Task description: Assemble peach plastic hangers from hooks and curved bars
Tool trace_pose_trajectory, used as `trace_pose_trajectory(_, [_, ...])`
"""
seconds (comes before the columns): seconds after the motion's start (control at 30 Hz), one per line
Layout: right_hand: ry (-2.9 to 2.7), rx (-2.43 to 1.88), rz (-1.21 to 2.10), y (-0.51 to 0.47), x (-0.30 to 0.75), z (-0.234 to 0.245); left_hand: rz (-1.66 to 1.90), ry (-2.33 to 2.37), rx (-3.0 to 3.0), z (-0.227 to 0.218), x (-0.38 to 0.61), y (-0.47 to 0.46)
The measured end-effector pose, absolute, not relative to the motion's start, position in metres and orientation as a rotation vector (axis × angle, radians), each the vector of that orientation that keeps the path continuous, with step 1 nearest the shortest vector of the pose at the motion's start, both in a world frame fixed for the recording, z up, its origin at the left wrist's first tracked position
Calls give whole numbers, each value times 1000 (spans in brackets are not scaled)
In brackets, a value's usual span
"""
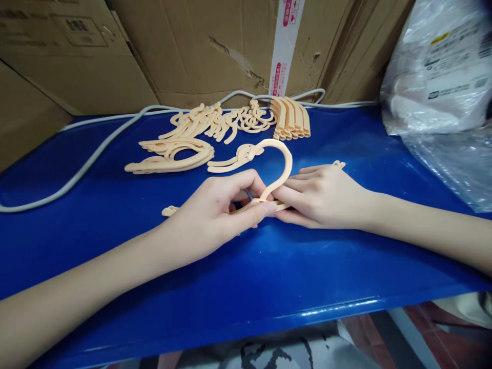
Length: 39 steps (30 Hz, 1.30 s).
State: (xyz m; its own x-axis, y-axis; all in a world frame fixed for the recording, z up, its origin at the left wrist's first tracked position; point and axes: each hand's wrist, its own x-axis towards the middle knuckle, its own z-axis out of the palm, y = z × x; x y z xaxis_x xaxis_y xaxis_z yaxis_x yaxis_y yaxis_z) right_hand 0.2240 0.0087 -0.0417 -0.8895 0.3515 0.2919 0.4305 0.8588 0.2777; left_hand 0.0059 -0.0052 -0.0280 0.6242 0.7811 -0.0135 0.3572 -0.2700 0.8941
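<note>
A cream plastic hanger (pixel 286 163) is held low over the blue table, its hook curving up between my hands. My left hand (pixel 219 215) is closed round the hanger's left arm, thumb and fingers pinching near the base of the hook. A bit of that arm's end sticks out to the left of the wrist. My right hand (pixel 323 197) lies over the right arm, its fingers wrapped along it and its tip showing past the knuckles. Just behind sits a small cream folded hanger piece (pixel 230 160). Farther left lie stacked cream hangers (pixel 169 161).
A heap of loose cream hooks and arms (pixel 215 120) lies at the back, beside a neat row of curved cream pieces (pixel 290 118). A white cable (pixel 107 141) runs along the rear. Cardboard boxes (pixel 215 46) stand behind. Clear plastic wrap (pixel 434 77) is at right.
</note>
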Motion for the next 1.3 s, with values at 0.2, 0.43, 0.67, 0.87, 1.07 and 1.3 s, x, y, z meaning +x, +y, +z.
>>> trace_pose_trajectory(0.2, [-2773,-593,-568,9,226,-43,543,916,1899,-28,6,-4])
trace_pose_trajectory(0.43, [-2761,-585,-593,8,224,-41,557,894,1951,-27,4,-6])
trace_pose_trajectory(0.67, [-2749,-586,-610,6,222,-40,581,886,2047,-25,4,-8])
trace_pose_trajectory(0.87, [-2730,-596,-662,4,221,-38,572,923,2005,-24,6,-7])
trace_pose_trajectory(1.07, [-2734,-568,-657,4,221,-36,563,935,1975,-23,5,-6])
trace_pose_trajectory(1.3, [-2708,-544,-683,3,222,-34,483,935,2144,-24,5,-6])
